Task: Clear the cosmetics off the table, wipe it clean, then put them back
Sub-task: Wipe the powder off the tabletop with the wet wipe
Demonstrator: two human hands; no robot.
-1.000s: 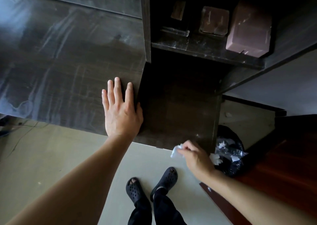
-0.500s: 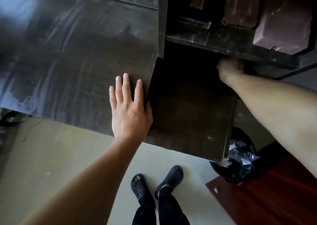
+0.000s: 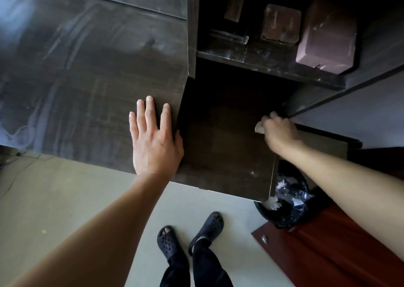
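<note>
Nearest, below both grips, a pair of black clogs (image 3: pixel 168 243) stands on the pale floor. A bin (image 3: pixel 288 212) lined in black and holding crumpled paper sits under the right forearm. Farther out, the left grip (image 3: pixel 155 142) lies flat and palm down at the near edge of the tabletop (image 3: pixel 87 79), fingers straight, holding nothing. The right grip (image 3: pixel 278 131) is curled round a small pale wad (image 3: pixel 258 129) and presses it to the far right corner of a darker lower panel (image 3: pixel 223 138), just under the shelf (image 3: pixel 251 54). That panel lies between the two grips. From the right grip it runs left and back toward the person, its long axis near to far, so I judge the wiping stroke should pull that way. To the left of the left grip and beyond it, the tabletop shows pale streaks. Beyond and above the right grip, on the shelf, sit a pink box (image 3: pixel 325 39), a brown box (image 3: pixel 279 24) and a small dark item (image 3: pixel 234 8), probably the cosmetics. The right grip is the nearer to them.
</note>
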